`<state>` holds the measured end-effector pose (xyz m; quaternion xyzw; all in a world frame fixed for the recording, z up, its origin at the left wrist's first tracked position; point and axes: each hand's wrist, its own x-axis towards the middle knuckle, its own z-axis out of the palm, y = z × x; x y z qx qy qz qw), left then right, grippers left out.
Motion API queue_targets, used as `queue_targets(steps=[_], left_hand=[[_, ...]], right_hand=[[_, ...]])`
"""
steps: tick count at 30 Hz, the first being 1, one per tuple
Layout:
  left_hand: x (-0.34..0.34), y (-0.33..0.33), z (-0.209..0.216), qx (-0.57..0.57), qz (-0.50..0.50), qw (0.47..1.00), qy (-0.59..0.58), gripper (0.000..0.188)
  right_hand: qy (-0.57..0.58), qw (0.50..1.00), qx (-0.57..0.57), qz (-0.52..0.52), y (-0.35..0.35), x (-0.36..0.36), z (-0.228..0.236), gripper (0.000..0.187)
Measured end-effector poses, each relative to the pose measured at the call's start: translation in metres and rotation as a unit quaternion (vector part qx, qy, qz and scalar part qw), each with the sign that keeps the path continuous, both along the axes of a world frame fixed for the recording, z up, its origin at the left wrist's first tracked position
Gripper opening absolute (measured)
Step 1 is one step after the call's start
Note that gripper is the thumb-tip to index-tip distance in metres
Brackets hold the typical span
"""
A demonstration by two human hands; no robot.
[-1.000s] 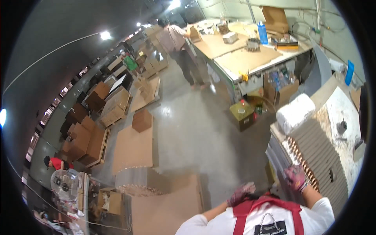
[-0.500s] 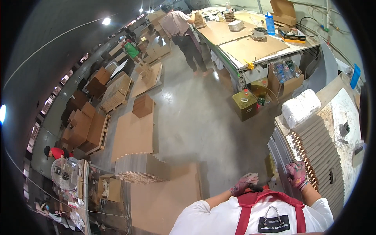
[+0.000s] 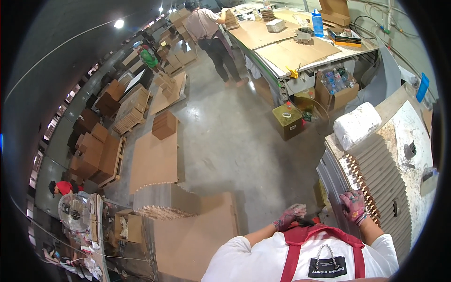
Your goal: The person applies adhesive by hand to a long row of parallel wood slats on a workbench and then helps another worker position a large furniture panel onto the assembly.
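"Grey strips (image 3: 387,176), fanned pile, brown ends (image 3: 360,184). Where?"

"On the near counter (image 3: 400,97), person's right. White wrapped bundle (image 3: 357,126) at the far end, white sheet (image 3: 416,126) along the right side."

"Right hand (image 3: 353,207)?"

"Gloved, fingers bent, at the pile's left edge by the brown ends. Pinching or just resting: can't tell."

"Left hand (image 3: 291,217)?"

"Gloved too, loosely curled, just above the red apron (image 3: 310,232), apart from the pile. Can't tell if anything's in it."

"Floor?"

"Olive can (image 3: 287,123), red cap, near the far counter (image 3: 348,52). Cardboard box (image 3: 342,97) of bottles below that counter. Left: stack of grey sheets (image 3: 164,199) on brown board (image 3: 197,246)."

"Anyone else?"

"Co-worker (image 3: 204,26), pale top, dark trousers, at the far counter, arm out to upright brown pieces (image 3: 231,19). Another person (image 3: 65,187), red top, beside a fan (image 3: 74,213), far left."
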<state>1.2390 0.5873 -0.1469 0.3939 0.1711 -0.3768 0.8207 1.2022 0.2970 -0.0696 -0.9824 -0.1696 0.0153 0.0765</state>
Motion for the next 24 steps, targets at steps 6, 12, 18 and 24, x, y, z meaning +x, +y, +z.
queue_targets(steps=[6, 12, 18, 24], left_hand=[[0.012, 0.007, -0.054, -0.181, -0.085, 0.978, -0.061, 0.022], [0.014, 0.009, -0.035, -0.232, -0.099, 0.962, -0.103, 0.026], [0.011, 0.014, -0.049, -0.282, -0.115, 0.946, -0.115, 0.023], [0.005, 0.014, -0.053, -0.265, -0.101, 0.955, -0.089, 0.028]], right_hand=[[-0.019, 1.0, 0.003, 0.013, 0.001, 0.0, -0.003, 0.06], [-0.011, 0.999, 0.027, 0.013, -0.002, 0.001, -0.003, 0.061], [0.011, 1.0, 0.002, 0.003, -0.001, -0.002, -0.006, 0.065], [-0.038, 0.999, 0.029, 0.003, 0.008, -0.002, 0.008, 0.045]])
